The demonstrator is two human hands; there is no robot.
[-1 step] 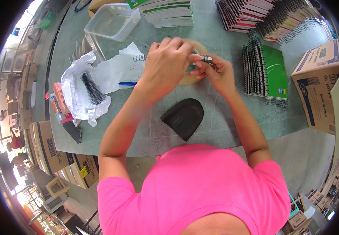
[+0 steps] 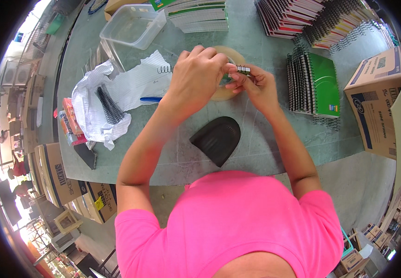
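Above the far middle of the table, my left hand [image 2: 198, 74] and my right hand [image 2: 260, 85] meet around what looks like a spiral-bound notebook [image 2: 243, 70]. It is seen end-on, with dark wire loops over white, and the fingers hide most of it. My right thumb and fingers pinch its coiled end. The left fingers are curled against its other side, their tips partly out of sight. Under the hands lies a round tan object [image 2: 226, 96], mostly covered. A black curved pad-like piece [image 2: 216, 140] rests on the table nearer to me.
Stacked green spiral notebooks [image 2: 323, 85] stand to the right, beside an open carton [image 2: 376, 111]. More notebooks [image 2: 291, 18] fill the far right. On the left are crumpled white paper [image 2: 87, 102] with black wire coils [image 2: 110, 106], a blue pen-like object [image 2: 151, 99] and a clear plastic tub [image 2: 133, 28].
The fingers of my left hand have curled in slightly. My right hand and the held notebook look the same.
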